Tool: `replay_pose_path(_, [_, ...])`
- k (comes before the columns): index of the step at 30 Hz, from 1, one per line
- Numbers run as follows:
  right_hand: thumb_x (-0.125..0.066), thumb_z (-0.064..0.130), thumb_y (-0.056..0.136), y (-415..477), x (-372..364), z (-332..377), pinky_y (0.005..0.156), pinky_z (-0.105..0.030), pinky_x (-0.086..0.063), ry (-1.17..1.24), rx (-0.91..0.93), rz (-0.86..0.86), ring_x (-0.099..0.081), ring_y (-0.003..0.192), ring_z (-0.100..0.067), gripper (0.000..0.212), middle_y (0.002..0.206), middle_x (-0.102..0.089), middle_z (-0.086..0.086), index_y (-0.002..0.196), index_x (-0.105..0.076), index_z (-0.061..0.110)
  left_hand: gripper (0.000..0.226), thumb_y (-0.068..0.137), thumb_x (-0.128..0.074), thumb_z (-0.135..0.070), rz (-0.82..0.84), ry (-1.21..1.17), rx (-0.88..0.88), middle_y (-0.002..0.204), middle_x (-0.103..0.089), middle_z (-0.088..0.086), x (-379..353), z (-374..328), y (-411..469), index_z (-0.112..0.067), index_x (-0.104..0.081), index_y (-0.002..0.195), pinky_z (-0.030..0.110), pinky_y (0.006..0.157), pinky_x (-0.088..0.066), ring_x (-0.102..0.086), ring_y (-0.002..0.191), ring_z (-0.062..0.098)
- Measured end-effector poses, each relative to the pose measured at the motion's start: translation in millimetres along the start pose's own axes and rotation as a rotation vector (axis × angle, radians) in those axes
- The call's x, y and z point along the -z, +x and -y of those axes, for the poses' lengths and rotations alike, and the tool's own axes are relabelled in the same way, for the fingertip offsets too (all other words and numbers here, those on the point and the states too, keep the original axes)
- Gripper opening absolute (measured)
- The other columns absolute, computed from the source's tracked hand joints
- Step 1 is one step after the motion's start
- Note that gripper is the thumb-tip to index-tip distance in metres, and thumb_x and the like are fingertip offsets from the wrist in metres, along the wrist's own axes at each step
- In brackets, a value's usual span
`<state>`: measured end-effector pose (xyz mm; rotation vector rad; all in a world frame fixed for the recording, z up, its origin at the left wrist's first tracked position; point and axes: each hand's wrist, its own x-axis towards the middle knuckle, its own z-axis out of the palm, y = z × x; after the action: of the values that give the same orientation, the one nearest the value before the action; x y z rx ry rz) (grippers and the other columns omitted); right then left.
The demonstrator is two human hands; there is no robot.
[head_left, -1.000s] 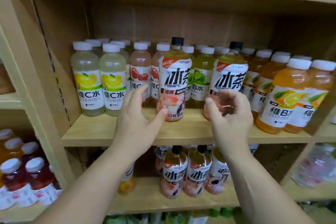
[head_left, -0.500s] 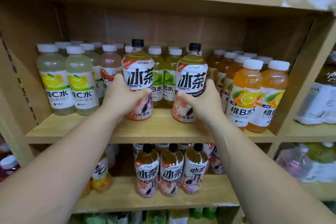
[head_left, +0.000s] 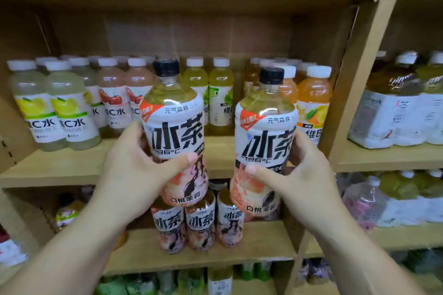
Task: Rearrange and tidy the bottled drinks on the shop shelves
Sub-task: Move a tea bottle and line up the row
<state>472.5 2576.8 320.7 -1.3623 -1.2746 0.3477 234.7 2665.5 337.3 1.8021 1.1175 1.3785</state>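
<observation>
Two black-capped iced tea bottles with white and peach labels are held up in front of the shelves. My left hand (head_left: pixel 134 170) grips the left iced tea bottle (head_left: pixel 173 127) round its middle, thumb across the label. My right hand (head_left: pixel 297 175) grips the right iced tea bottle (head_left: pixel 266 136) the same way. Both bottles are upright and lifted off the upper wooden shelf (head_left: pixel 60 167). Three matching iced tea bottles (head_left: pixel 201 225) stand on the lower shelf (head_left: pixel 263 239) below them.
White-capped bottles fill the back of the upper shelf: lemon (head_left: pixel 64 108), cherry (head_left: pixel 115 100), green (head_left: pixel 220 96) and orange (head_left: pixel 314 100). A wooden upright (head_left: pixel 354 79) divides off the right bay, where large wrapped tea bottles (head_left: pixel 395 103) stand.
Both hands closed round the two iced tea bottles, lifted them off the upper shelf and drew them toward me. The bottles now hang lower, in front of the shelf edge.
</observation>
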Motion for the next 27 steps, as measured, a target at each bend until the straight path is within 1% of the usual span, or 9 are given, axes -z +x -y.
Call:
replay_pose_path(3, [-0.095,0.034,0.063,-29,27,-22,0.085,-0.027,-0.054,-0.03,-0.073,0.007,-0.067,0.103,0.003,0.068,0.112,-0.071,0.024,0.122,-0.06,0.036,0.064,0.054,-0.095,-0.037,0.06,-0.008,0.04,0.101,-0.075,-0.025,-22,4,-34,-0.04,-0.063,0.109,0.035,0.079,-0.057,-0.071,0.091,-0.002])
replay_pose_path(5, [-0.096,0.03,0.061,-46,36,-44,0.08,-0.014,-0.051,-0.057,-0.12,-0.001,-0.065,0.1,0.009,0.068,0.108,-0.069,0.031,0.118,-0.059,0.037,0.064,0.054,-0.096,-0.028,0.113,0.014,0.075,0.099,-0.075,-0.024,-41,13,-54,-0.04,-0.064,0.109,0.034,0.08,-0.057,-0.072,0.09,-0.001])
replay_pose_path(7, [-0.097,0.028,0.061,-61,41,-73,0.075,-0.006,-0.048,-0.082,-0.181,-0.006,-0.061,0.097,0.016,0.068,0.106,-0.065,0.039,0.115,-0.057,0.038,0.068,0.053,-0.097,-0.022,0.167,0.046,0.078,0.1,-0.072,-0.031,-60,25,-71,-0.041,-0.063,0.109,0.02,0.079,-0.054,-0.069,0.092,-0.007])
replay_pose_path(10, [-0.095,0.034,0.063,-81,38,-122,0.075,-0.011,-0.049,-0.116,-0.296,0.01,-0.057,0.096,0.021,0.069,0.103,-0.063,0.038,0.116,-0.051,0.041,0.069,0.054,-0.097,-0.021,0.233,0.099,0.101,0.095,-0.065,-0.044,-86,42,-86,-0.045,-0.059,0.105,0.006,0.07,-0.047,-0.063,0.091,-0.019])
replay_pose_path(13, [-0.093,0.027,0.069,-94,24,-167,0.063,-0.003,-0.044,-0.107,-0.42,-0.004,-0.056,0.09,0.023,0.069,0.098,-0.065,0.029,0.121,-0.049,0.04,0.068,0.055,-0.097,-0.022,0.277,0.116,0.174,0.093,-0.064,-0.047,-103,62,-94,-0.046,-0.057,0.105,0.008,0.069,-0.046,-0.061,0.09,-0.022])
replay_pose_path(16, [-0.088,0.018,0.074,-97,3,-204,0.062,-0.004,-0.045,-0.116,-0.453,-0.027,-0.062,0.098,0.007,0.069,0.107,-0.066,0.024,0.128,-0.048,0.036,0.071,0.057,-0.098,-0.018,0.299,0.117,0.247,0.099,-0.068,-0.04,-112,81,-98,-0.045,-0.057,0.11,0.014,0.076,-0.05,-0.065,0.093,-0.016])
replay_pose_path(19, [-0.085,0.015,0.078,-88,-17,-222,0.063,-0.005,-0.046,-0.102,-0.48,-0.074,-0.062,0.095,0.011,0.066,0.108,-0.065,0.02,0.123,-0.043,0.041,0.072,0.059,-0.097,-0.01,0.307,0.126,0.3,0.102,-0.073,-0.029,-116,98,-101,-0.039,-0.06,0.113,0.018,0.077,-0.053,-0.068,0.095,-0.009])
replay_pose_path(24, [-0.085,0.026,0.079,-59,-40,-245,0.08,-0.039,-0.062,-0.121,-0.53,-0.164,-0.067,0.102,-0.006,0.068,0.11,-0.065,0.019,0.13,-0.042,0.04,0.062,0.064,-0.088,0.011,0.264,0.07,0.393,0.088,-0.075,-0.023,-116,112,-108,-0.022,-0.06,0.109,0.009,0.052,-0.05,-0.071,0.07,-0.003])
replay_pose_path(27, [-0.086,0.026,0.078,-42,-48,-259,0.084,-0.045,-0.062,-0.174,-0.563,-0.227,-0.068,0.105,-0.017,0.072,0.116,-0.064,0.008,0.134,-0.041,0.031,0.066,0.063,-0.093,-0.002,0.256,0.092,0.394,0.097,-0.076,-0.02,-109,125,-109,-0.029,-0.061,0.113,0.015,0.064,-0.054,-0.071,0.081,-0.004])
